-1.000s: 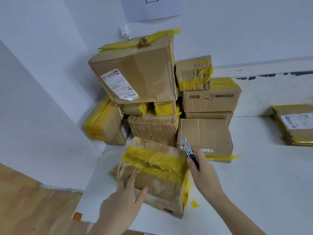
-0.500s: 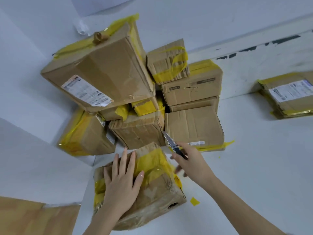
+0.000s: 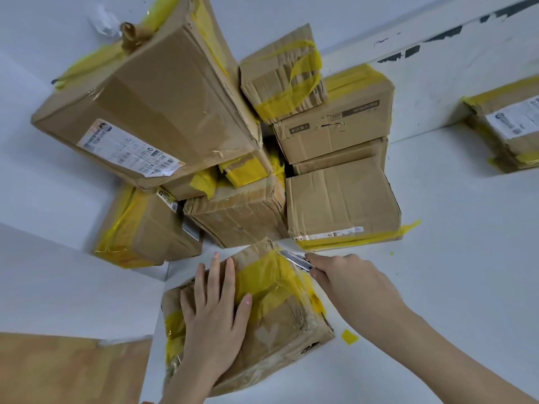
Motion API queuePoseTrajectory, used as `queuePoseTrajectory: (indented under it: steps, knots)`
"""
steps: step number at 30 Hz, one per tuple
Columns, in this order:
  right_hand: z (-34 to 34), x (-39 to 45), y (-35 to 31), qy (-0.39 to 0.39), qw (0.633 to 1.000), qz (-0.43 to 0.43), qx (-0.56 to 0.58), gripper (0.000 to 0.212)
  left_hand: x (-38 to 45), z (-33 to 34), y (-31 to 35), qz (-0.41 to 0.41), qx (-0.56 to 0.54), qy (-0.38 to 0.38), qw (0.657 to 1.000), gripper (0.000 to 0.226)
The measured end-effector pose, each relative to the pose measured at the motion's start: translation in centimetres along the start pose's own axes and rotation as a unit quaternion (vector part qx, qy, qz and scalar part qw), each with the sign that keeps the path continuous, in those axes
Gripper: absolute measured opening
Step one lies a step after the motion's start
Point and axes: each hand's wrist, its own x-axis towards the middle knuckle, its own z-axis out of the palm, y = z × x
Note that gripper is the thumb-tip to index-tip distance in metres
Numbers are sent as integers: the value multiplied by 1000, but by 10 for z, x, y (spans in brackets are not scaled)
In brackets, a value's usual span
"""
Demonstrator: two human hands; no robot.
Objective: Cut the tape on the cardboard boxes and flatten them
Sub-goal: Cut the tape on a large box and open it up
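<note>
My left hand point(image 3: 214, 313) lies flat, fingers straight and spread, on top of a battered cardboard box point(image 3: 280, 325) at the near edge of a white table point(image 3: 437, 287). My right hand point(image 3: 354, 284) is curled around a utility knife point(image 3: 296, 260), its thin metal blade meeting the box's far top corner where a broad band of glossy yellow tape point(image 3: 271, 282) crosses the lid. The cardboard is soft and creased, its corners crushed and its right side scuffed pale; the tape is wrinkled and translucent, catching the light. The knife's handle is buried in my palm, so only the metal front shows.

Behind the box rises a heap of brown parcels point(image 3: 341, 199) against a white wall, most strapped with the same yellow tape. The biggest point(image 3: 163, 103), tilted at upper left, carries a white shipping label point(image 3: 128, 150) too blurred to read. A carton to the right is printed with the word SCISSORS point(image 3: 360, 107), upside down. Another taped parcel point(image 3: 507, 123) at far right is cut off by the frame. A small square scrap of yellow tape point(image 3: 349, 336) lies on the table just right of the box. Wood-toned floor point(image 3: 67, 371) shows at lower left. The box's near bottom edge is hidden by my left forearm.
</note>
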Motion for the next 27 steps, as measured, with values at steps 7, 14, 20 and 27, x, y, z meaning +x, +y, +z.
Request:
queuePoseTrajectory:
  steps: [7,14,20,27]
  knots:
    - [-13,-3,-19,6,993,-10,-117,28,1,3,0,3,-9,21,1000,78]
    - [-26,-9,-38,-33,990,-25,-138,39,9,8,3,-10,2,27,1000,105]
    - [-20,-28,-34,-35,987,-23,-156,41,12,11,4,-16,-9,49,999,103]
    - [-19,-39,-31,-41,989,-14,-142,41,14,16,2,-17,-17,69,997,76]
